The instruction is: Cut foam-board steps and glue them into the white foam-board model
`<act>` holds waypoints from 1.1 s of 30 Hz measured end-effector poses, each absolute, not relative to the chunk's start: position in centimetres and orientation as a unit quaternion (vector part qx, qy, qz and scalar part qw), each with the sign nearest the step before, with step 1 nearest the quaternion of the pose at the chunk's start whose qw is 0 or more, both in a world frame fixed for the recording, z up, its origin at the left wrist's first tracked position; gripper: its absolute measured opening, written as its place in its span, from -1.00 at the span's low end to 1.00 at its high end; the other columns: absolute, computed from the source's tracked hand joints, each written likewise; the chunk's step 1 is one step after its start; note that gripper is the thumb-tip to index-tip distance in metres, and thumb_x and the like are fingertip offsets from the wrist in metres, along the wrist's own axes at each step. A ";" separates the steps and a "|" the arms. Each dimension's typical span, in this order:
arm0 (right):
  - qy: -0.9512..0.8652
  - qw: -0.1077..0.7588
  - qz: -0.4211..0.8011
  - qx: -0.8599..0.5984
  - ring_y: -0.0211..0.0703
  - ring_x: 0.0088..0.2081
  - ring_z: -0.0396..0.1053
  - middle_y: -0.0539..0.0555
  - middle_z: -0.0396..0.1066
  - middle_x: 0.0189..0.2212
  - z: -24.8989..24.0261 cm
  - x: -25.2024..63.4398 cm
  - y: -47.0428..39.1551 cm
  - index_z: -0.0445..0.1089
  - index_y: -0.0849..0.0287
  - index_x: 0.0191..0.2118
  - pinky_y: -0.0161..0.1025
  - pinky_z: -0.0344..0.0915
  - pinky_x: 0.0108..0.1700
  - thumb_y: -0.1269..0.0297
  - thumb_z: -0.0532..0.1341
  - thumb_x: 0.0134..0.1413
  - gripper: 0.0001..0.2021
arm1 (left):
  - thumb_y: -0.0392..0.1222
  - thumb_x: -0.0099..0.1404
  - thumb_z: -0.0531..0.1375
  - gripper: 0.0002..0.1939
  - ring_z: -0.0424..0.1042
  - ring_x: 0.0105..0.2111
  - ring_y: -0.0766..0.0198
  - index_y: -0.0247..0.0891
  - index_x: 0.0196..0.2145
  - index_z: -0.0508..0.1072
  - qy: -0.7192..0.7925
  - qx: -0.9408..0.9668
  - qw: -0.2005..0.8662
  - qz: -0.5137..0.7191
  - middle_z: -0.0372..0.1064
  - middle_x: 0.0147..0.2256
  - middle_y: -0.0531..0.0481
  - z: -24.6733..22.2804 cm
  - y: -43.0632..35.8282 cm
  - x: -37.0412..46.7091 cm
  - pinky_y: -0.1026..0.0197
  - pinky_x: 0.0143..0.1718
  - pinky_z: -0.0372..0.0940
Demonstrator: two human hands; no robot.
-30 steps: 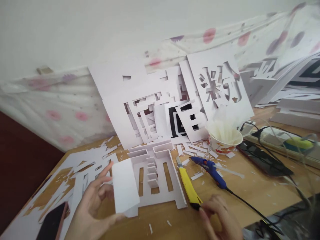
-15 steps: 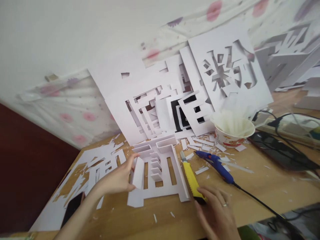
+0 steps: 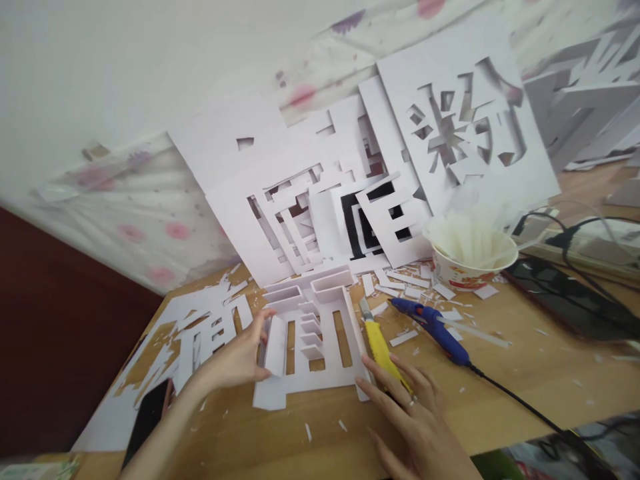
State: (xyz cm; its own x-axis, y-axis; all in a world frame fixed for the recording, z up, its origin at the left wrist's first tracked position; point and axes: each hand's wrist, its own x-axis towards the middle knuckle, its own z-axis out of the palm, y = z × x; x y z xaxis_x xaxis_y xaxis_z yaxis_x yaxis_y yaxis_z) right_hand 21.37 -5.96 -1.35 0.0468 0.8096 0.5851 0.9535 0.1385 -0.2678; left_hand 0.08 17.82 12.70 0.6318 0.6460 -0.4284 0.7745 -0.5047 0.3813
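A white foam board character (image 3: 320,383) with upright strips along its edges lies flat on the table. My left hand (image 3: 235,360) grips an upright white strip (image 3: 277,347) at the piece's left side, thumb at the near end and fingers at the far end. My right hand (image 3: 410,410) is open, fingers spread, with fingertips at the near end of the piece's right wall. Beneath those fingers lies a yellow utility knife (image 3: 379,343), its handle partly covered. To the right of the knife rests a blue hot glue gun (image 3: 435,328).
Cut-out white boards (image 3: 480,127) lean against the wall. A paper bowl (image 3: 465,273) of glue sticks stands at their foot among white scraps (image 3: 400,283). A dark phone (image 3: 147,417) lies by my left forearm. Cables (image 3: 565,247) run along the right side.
My right hand has left the knife's handle end and moved forward and left to the piece's right wall, fingers spreading. My left hand keeps its grip. The view has shifted slightly.
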 end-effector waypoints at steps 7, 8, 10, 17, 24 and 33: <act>-0.684 0.327 -0.098 -0.644 0.29 0.25 0.12 0.01 0.11 0.36 -1.1 21.5 -6.0 0.30 0.00 0.24 0.18 0.19 0.11 0.36 0.19 -0.09 -0.33 | -0.26 -0.01 0.23 -0.03 0.39 -0.31 0.17 -0.13 0.29 -0.14 0.422 0.859 0.260 -0.131 0.28 -0.09 -0.08 12.6 17.8 0.5 0.18 -0.26 0.23; -0.685 0.327 -0.096 -0.644 0.29 0.25 0.13 0.01 0.11 0.36 -1.1 21.5 -5.9 0.30 0.00 0.24 0.19 0.20 0.10 0.36 0.19 -0.09 -0.33 | -0.27 -0.01 0.23 -0.04 0.40 -0.29 0.16 -0.13 0.29 -0.14 0.421 0.859 0.259 -0.132 0.27 -0.09 -0.08 12.6 17.8 0.6 0.18 -0.25 0.24; -0.684 0.327 -0.091 -0.645 0.28 0.23 0.15 0.01 0.13 0.35 -1.1 21.5 -5.9 0.31 -0.01 0.23 0.18 0.20 0.09 0.37 0.19 -0.10 -0.34 | -0.29 -0.01 0.22 -0.05 0.39 -0.25 0.14 -0.14 0.28 -0.12 0.416 0.862 0.262 -0.128 0.26 -0.09 -0.08 12.5 17.8 0.7 0.18 -0.23 0.25; -0.679 0.336 -0.088 -0.647 0.24 0.24 0.16 0.00 0.17 0.33 -0.6 21.4 -5.9 0.34 -0.03 0.20 0.13 0.18 0.11 0.40 0.18 -0.08 -0.37 | -0.29 -0.03 0.23 -0.07 0.37 -0.10 0.06 -0.13 0.27 -0.06 0.397 0.871 0.268 -0.109 0.26 0.01 -0.14 12.2 18.1 0.9 0.15 -0.12 0.27; -0.679 0.336 -0.105 -0.644 0.22 0.22 0.14 0.00 0.15 0.34 -0.7 21.4 -6.0 0.34 0.02 0.19 0.12 0.16 0.10 0.41 0.18 -0.11 -0.36 | -0.27 -0.03 0.24 -0.06 0.37 -0.07 0.04 -0.14 0.28 -0.06 0.406 0.865 0.272 -0.111 0.27 -0.02 -0.12 12.2 18.2 0.9 0.14 -0.08 0.26; -0.678 0.338 -0.106 -0.644 0.18 0.22 0.13 -0.02 0.16 0.33 -0.3 21.4 -5.8 0.36 0.04 0.16 0.07 0.16 0.09 0.42 0.17 -0.09 -0.41 | -0.27 -0.02 0.24 -0.06 0.36 -0.08 0.06 -0.12 0.28 -0.07 0.410 0.863 0.270 -0.120 0.23 0.03 -0.15 12.3 18.2 0.9 0.14 -0.06 0.25</act>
